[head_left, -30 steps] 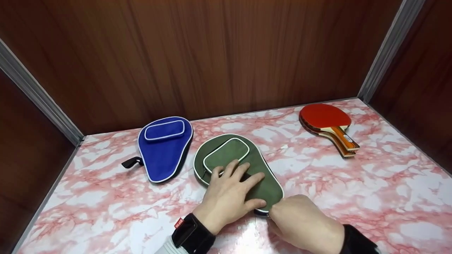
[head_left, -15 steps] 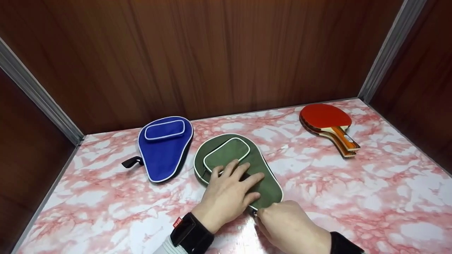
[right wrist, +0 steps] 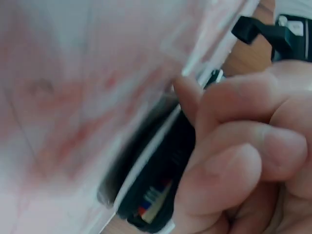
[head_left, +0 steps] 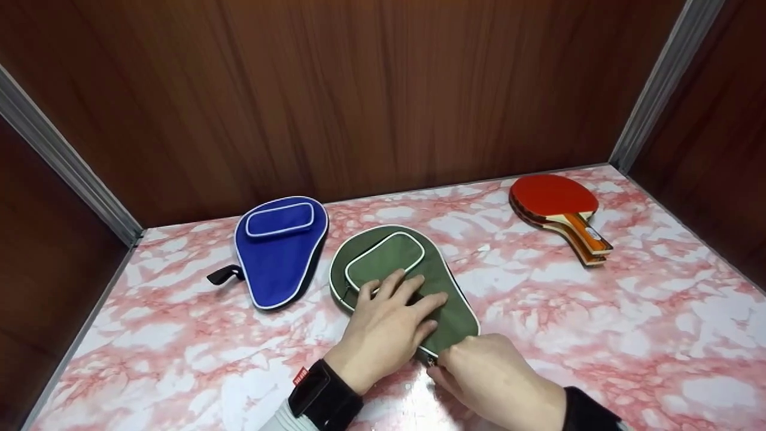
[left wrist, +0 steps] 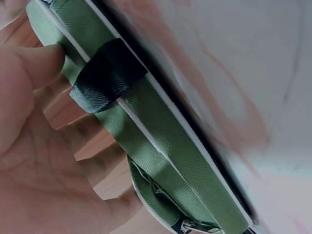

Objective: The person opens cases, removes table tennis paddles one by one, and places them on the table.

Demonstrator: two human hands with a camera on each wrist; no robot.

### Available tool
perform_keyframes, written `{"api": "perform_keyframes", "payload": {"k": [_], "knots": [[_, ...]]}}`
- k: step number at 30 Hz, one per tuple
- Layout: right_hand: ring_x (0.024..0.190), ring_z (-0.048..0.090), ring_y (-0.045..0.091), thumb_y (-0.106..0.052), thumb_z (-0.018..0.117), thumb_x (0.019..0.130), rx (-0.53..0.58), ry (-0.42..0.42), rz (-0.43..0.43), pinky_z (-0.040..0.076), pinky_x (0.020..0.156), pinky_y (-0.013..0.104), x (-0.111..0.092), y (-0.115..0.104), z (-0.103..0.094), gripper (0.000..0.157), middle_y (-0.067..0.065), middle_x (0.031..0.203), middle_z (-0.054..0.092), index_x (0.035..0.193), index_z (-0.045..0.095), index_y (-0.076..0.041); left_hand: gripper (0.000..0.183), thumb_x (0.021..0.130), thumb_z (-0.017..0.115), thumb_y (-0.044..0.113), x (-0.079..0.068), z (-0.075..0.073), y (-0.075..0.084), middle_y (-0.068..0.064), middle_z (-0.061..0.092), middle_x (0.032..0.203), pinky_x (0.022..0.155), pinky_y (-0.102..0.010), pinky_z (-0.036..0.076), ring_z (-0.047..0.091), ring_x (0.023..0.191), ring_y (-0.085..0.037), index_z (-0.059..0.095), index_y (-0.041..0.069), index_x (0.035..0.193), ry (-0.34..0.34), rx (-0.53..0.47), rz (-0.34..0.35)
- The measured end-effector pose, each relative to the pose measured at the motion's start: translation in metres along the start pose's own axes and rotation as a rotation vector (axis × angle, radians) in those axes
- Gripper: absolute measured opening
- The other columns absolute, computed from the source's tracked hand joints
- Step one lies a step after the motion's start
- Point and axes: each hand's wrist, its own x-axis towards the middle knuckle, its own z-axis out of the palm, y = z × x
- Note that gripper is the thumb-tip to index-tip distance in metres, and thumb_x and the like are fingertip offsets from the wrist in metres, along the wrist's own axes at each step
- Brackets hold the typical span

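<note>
A green table tennis paddle case with white piping lies flat, its narrow end toward the lower right. My left hand rests on it with spread fingers, partly over the pocket. At the narrow end, my right hand has curled fingers and pinches the zipper pull, mostly hidden by the fingers. The left wrist view shows the case's side and a black fabric loop. In the right wrist view the zipper edge gapes near the fingers, and a small multicoloured patch shows inside.
A blue paddle case with a black strap lies at the left. Stacked table tennis paddles, red side up, lie at the far right. Wood-grain panels wall in the back and sides of the marbled table.
My right hand has moved left around the case's narrow end, then stayed nearly still over the last half second. My left thumb has drawn in toward the palm. The case has stayed in place.
</note>
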Motion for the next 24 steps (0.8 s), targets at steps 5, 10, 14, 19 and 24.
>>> {"api": "perform_keyframes", "payload": {"k": [5, 10, 14, 19, 24], "knots": [[0.050, 0.060, 0.016, -0.038, 0.082, 0.099, 0.097, -0.020, 0.001, 0.047, 0.049, 0.041, 0.002, 0.012, -0.016, 0.037, -0.008, 0.055, 0.059, 0.068, 0.069, -0.022, 0.034, 0.112, 0.064, 0.038, 0.002, 0.000, -0.001, -0.006, 0.061, 0.157, 0.115, -0.064, 0.042, 0.049, 0.152, -0.037, 0.071, 0.034, 0.145, -0.004, -0.046, 0.012], [0.050, 0.055, 0.010, -0.038, 0.078, 0.103, 0.166, -0.046, 0.070, 0.044, 0.049, 0.040, 0.005, 0.027, -0.031, 0.041, -0.016, 0.055, 0.053, 0.066, 0.066, -0.026, 0.025, 0.113, 0.062, 0.038, 0.002, 0.000, -0.004, -0.004, 0.061, 0.156, 0.119, -0.069, 0.038, 0.050, 0.151, -0.036, 0.074, 0.029, 0.132, -0.017, -0.101, 0.044], [0.054, 0.054, 0.009, -0.037, 0.078, 0.104, 0.168, -0.071, 0.145, 0.045, 0.053, 0.039, 0.007, 0.042, -0.040, 0.035, -0.017, 0.060, 0.053, 0.072, 0.068, -0.027, 0.020, 0.113, 0.060, 0.041, 0.004, 0.000, -0.005, -0.001, 0.060, 0.157, 0.119, -0.072, 0.035, 0.051, 0.149, -0.034, 0.071, 0.026, 0.120, -0.042, -0.130, 0.068], [0.059, 0.058, 0.012, -0.031, 0.080, 0.102, 0.152, -0.069, 0.225, 0.050, 0.059, 0.043, 0.009, 0.056, -0.041, 0.022, -0.017, 0.063, 0.056, 0.082, 0.075, -0.023, 0.023, 0.112, 0.062, 0.044, 0.003, -0.005, -0.008, -0.001, 0.063, 0.151, 0.119, -0.072, 0.035, 0.055, 0.142, -0.030, 0.066, 0.022, 0.105, -0.045, -0.177, 0.063], [0.063, 0.063, 0.016, -0.025, 0.080, 0.100, 0.119, -0.032, 0.248, 0.052, 0.061, 0.046, 0.009, 0.062, -0.032, 0.011, -0.014, 0.067, 0.060, 0.091, 0.077, -0.021, 0.028, 0.107, 0.070, 0.045, 0.003, -0.008, 0.000, -0.005, 0.067, 0.129, 0.116, -0.071, 0.040, 0.061, 0.127, -0.029, 0.064, 0.018, 0.104, 0.015, -0.121, -0.033]]}}
